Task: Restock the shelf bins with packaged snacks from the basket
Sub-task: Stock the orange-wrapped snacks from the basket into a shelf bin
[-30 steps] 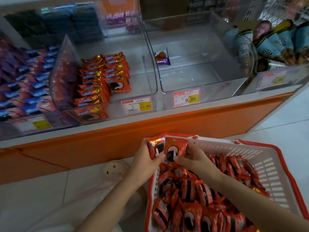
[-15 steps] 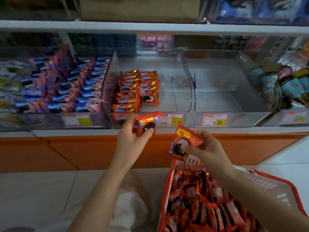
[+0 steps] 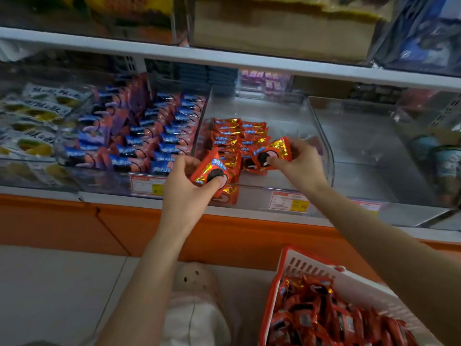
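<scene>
Head view, and both hands are up at the shelf: the left hand (image 3: 185,188) pinches a red snack packet (image 3: 210,171), thumb pressed over the cookie printed on its face and fingers curled behind, holding it tilted over the front edge of the clear bin (image 3: 321,136), near the front left corner. The right hand (image 3: 299,166) grips a second red packet (image 3: 273,152) by its right end, thumb on the face, fingers wrapped round the back. That one hangs inside the bin at the near end of the stacked red packets (image 3: 237,132), which run in two rows along the bin's left side toward its back edge; whether it touches them I cannot tell. A price label (image 3: 290,202) sits on the bin's front wall under the right wrist. The next bin to the left holds blue-and-red packets (image 3: 149,136). Low at the lower right, well apart from the bin, the white basket (image 3: 311,265) with its red rim is heaped with loose red packets (image 3: 324,315). A pale perforated shoe (image 3: 197,278) shows between the forearms
</scene>
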